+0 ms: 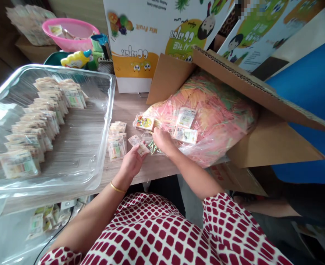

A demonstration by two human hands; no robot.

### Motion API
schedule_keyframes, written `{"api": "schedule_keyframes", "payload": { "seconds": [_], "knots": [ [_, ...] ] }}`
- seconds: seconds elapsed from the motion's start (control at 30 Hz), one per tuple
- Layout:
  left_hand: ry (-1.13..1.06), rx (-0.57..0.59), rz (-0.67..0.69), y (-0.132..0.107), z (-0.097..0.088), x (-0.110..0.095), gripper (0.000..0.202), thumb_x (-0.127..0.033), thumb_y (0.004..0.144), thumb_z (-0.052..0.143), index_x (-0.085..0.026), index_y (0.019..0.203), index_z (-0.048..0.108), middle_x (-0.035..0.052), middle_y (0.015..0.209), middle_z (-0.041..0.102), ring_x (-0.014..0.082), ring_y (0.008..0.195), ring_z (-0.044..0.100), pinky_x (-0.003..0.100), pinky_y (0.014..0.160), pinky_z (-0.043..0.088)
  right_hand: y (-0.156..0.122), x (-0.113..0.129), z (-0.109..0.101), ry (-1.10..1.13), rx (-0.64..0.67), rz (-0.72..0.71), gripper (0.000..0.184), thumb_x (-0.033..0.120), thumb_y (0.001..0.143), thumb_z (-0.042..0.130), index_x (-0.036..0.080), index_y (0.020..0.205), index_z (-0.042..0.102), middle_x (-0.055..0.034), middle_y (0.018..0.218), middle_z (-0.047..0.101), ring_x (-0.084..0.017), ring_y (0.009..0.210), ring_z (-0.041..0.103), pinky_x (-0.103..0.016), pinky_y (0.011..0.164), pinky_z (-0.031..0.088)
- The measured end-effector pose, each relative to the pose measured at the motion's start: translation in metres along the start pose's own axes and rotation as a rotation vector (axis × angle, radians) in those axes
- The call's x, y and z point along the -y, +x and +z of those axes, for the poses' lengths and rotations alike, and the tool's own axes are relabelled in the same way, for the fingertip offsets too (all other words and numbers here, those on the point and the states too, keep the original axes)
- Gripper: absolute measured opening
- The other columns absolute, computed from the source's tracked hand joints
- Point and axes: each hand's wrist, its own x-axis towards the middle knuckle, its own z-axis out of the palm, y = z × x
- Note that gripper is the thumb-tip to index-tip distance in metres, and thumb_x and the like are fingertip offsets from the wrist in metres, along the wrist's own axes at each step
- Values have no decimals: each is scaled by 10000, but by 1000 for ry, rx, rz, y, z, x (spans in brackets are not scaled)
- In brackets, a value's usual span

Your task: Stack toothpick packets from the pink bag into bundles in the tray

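My left hand (pixel 132 161) is closed on a small printed packet (pixel 138 144), held by its edge above the table front. Just to the right, my right hand (pixel 163 140) reaches down with its fingers bunched over a little pile of green and white sticks (pixel 154 148); what the fingertips pinch is hidden. Beyond it a small fruit-printed box (pixel 143 123) lies against a big clear bag (pixel 217 106) full of pink, orange and green sticks. Two more packets (pixel 185 134) rest on that bag. Left of my left hand stands a group of packets (pixel 117 147) on the wooden table.
A clear plastic tray (pixel 107 121) with rows of packets covers the table's left side. Behind are a pink basin (pixel 76 44), a yellow bottle (pixel 75 59) and a printed carton (pixel 134 81). An open cardboard box (pixel 275 143) surrounds the bag; another person's arm (pixel 272 208) shows at right.
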Motion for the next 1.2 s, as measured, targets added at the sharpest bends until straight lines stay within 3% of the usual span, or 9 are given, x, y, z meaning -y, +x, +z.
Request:
{"api": "schedule_keyframes", "payload": {
  "seconds": [0.13, 0.3, 0.4, 0.53, 0.77, 0.93, 1.03, 1.13, 1.2],
  "knots": [
    [6, 7, 13, 0, -1, 1, 239, -120, 998, 499, -142, 1052, 731, 95, 1266, 721, 186, 1070, 694, 261, 788, 600, -10, -31, -13, -4, 3, -138, 285, 202, 1040, 420, 151, 1175, 667, -175, 1285, 686, -291, 1200, 648, -375, 971, 519],
    [9, -22, 44, -7, 2, 3, 230, -111, 984, 513, -147, 1038, 734, 96, 1248, 726, 187, 1098, 679, 265, 809, 591, -31, -45, -17, -84, 30, -314, 449, 82, 950, 469, 151, 1384, 562, -199, 1587, 430, -336, 1423, 455, -441, 1071, 454],
    [4, -25, 61, -10, 3, 3, 225, -122, 980, 525, -151, 1056, 735, 94, 1236, 731, 188, 1103, 680, 262, 820, 582, -37, -40, -16, -119, 56, -445, 477, 53, 911, 492, 146, 1371, 576, -188, 1471, 515, -320, 1425, 428, -448, 1132, 387],
    [26, -13, 68, -11, 2, 4, 230, -125, 975, 522, -156, 1058, 735, 91, 1195, 746, 187, 1111, 683, 258, 844, 574, -32, -30, -13, -160, 64, -537, 449, 53, 935, 463, 178, 1338, 616, -162, 1324, 580, -311, 1315, 493, -453, 1087, 405],
    [97, -42, 114, -5, 1, 9, 202, -146, 936, 566, -183, 1038, 737, 71, 1173, 754, 200, 1118, 679, 293, 901, 554, -21, -24, -4, -241, 12, -504, 332, 113, 983, 445, 149, 1209, 686, -184, 1359, 598, -330, 1301, 484, -513, 1152, 319],
    [129, -26, 116, -5, 3, 9, 228, -147, 933, 549, -196, 1055, 735, 66, 1213, 742, 203, 1149, 663, 295, 918, 546, -31, -35, 5, -231, -21, -574, 394, 116, 1002, 380, 168, 1297, 635, -129, 1527, 517, -309, 1487, 322, -529, 1238, 166],
    [130, -23, 112, -5, 1, 9, 222, -154, 941, 552, -196, 1069, 729, 70, 1249, 727, 204, 1180, 651, 291, 933, 545, -31, -41, 5, -175, -80, -562, 425, 121, 1023, 288, 111, 1286, 622, -182, 1403, 595, -313, 1422, 395, -525, 1219, 198],
    [117, -42, 100, -5, -1, 8, 194, -166, 948, 564, -189, 1060, 721, 80, 1259, 721, 209, 1195, 646, 294, 936, 553, -22, -41, -1, -86, -129, -453, 420, 123, 1030, 251, 73, 1196, 633, -201, 1199, 662, -311, 1225, 531, -474, 1146, 308],
    [98, -50, 94, -5, -1, 7, 193, -156, 949, 562, -182, 1061, 717, 88, 1242, 729, 210, 1188, 652, 294, 911, 569, -15, -37, -7, 13, -151, -371, 390, 144, 1039, 266, 72, 1193, 617, -196, 1171, 671, -302, 1182, 557, -439, 1105, 359]
  ]
}}
